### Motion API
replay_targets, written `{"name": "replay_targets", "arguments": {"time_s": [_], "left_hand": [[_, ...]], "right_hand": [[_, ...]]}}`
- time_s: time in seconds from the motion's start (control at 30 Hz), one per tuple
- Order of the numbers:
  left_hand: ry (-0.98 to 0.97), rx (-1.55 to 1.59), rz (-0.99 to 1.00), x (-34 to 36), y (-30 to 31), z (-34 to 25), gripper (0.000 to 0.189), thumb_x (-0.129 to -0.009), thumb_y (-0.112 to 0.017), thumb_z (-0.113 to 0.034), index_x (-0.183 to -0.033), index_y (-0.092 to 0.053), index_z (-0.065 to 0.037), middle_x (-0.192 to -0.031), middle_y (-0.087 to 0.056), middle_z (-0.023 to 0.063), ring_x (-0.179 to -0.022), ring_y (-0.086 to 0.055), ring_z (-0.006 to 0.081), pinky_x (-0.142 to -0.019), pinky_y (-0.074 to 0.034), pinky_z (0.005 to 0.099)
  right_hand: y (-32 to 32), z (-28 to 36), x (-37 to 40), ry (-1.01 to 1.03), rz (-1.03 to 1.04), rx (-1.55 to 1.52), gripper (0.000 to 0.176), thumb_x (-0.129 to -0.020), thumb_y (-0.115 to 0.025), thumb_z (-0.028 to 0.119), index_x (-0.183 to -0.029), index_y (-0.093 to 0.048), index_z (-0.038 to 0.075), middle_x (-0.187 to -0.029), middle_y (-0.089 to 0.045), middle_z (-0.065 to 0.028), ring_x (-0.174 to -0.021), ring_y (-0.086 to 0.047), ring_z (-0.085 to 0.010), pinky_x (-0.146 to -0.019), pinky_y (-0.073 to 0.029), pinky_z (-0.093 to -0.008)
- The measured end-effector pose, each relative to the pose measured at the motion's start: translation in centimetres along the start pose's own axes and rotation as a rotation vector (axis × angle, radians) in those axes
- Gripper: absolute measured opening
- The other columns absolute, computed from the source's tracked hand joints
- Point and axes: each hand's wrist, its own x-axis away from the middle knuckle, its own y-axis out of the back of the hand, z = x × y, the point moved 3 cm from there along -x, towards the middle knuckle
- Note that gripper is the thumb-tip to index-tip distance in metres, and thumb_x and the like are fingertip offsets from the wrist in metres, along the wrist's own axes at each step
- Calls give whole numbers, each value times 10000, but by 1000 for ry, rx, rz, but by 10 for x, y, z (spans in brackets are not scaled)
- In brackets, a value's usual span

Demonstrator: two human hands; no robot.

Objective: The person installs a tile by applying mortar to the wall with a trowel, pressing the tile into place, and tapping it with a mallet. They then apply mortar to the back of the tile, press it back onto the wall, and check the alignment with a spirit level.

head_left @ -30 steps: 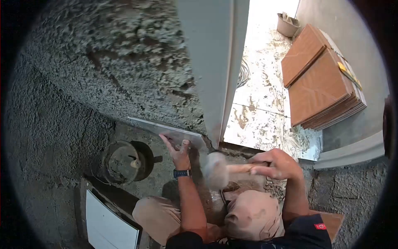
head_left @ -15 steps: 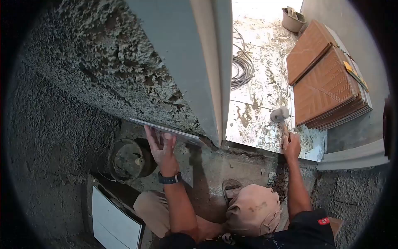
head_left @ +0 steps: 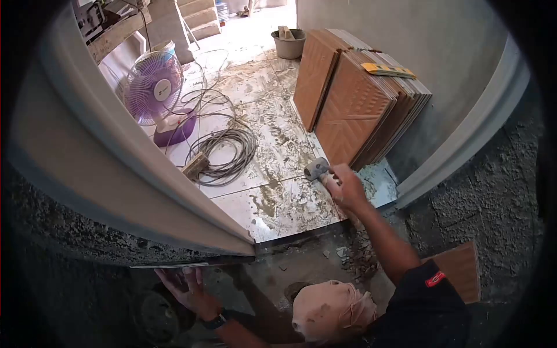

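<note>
While hand holds mallet, cable sprawls.

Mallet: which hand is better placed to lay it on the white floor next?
Probably the right hand: it holds the mallet near the white floor. The left hand is farther off, at the tile.

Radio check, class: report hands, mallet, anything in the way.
Right hand gripping mallet. Left hand open, fingers at tile. Cable coil nearby, apart from mallet.
</note>
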Motion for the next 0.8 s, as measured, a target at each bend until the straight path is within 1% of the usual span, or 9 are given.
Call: {"name": "replay_targets", "arguments": {"time_s": [0.23,0.3,0.37,0.4,0.47,0.53,0.6,0.67,0.8], "left_hand": [[-2,15,-36,1,4,4,853,-899,-741,-287,-1582,-250,-142,-1596,-256,108,-1372,-378,298,-1000,-459,499],[13,99,-6,-1,4,8,876,-891,-751,-249,-1589,-231,-151,-1615,-243,81,-1379,-379,280,-1014,-450,473],[11,93,-25,0,3,3,891,-885,-742,-184,-1592,-202,-115,-1614,-252,110,-1421,-333,288,-1070,-396,463],[28,88,0,1,3,2,907,-880,-732,-118,-1594,-174,-80,-1612,-261,138,-1464,-286,296,-1127,-342,453],[-3,41,-24,3,13,-2,873,-880,-736,-115,-1579,-216,-53,-1597,-283,147,-1446,-321,327,-1116,-365,441],[180,145,48,6,18,-18,842,-876,-747,-122,-1562,-266,-43,-1585,-300,155,-1414,-375,355,-1095,-399,424],[111,161,22,5,23,-47,792,-884,-735,-119,-1540,-302,-20,-1558,-346,178,-1375,-436,361,-1064,-434,406],[-191,140,96,7,22,-99,731,-940,-683,-237,-1532,-312,-23,-1513,-420,194,-1347,-485,342,-1045,-451,479],[-553,282,223,22,26,-195,669,-986,-583,-311,-1526,-311,-24,-1457,-478,214,-1260,-560,345,-1010,-507,481]], "right_hand": [[-1,34,-6,-7,69,-114,269,-893,-668,229,-1000,-640,-16,-882,-620,-180,-788,-614,-304,-718,-488,-406],[-35,22,22,26,219,-96,274,-893,-669,247,-975,-641,-13,-852,-616,-188,-765,-601,-315,-710,-484,-420],[-58,41,54,-29,563,-77,367,-915,-651,355,-969,-645,-7,-882,-636,-203,-808,-615,-371,-733,-484,-448],[-66,50,74,-68,713,-119,401,-915,-651,385,-1013,-662,-4,-954,-674,-207,-882,-649,-379,-773,-504,-443],[-86,64,106,52,950,-92,491,-912,-662,409,-1205,-643,16,-1074,-688,-224,-1024,-656,-393,-868,-518,-448],[-95,84,124,103,1099,-81,518,-925,-651,415,-1248,-618,11,-1084,-684,-229,-1033,-647,-408,-885,-511,-465],[-95,109,134,203,1152,-99,515,-941,-633,419,-1247,-614,5,-1066,-685,-227,-1013,-642,-426,-875,-509,-487],[-105,117,136,262,1165,-106,500,-947,-631,404,-1254,-615,9,-1017,-692,-227,-972,-646,-440,-852,-512,-506],[-132,118,144,277,1192,-53,484,-940,-650,400,-1218,-621,5,-992,-694,-244,-957,-655,-441,-837,-512,-511]]}}
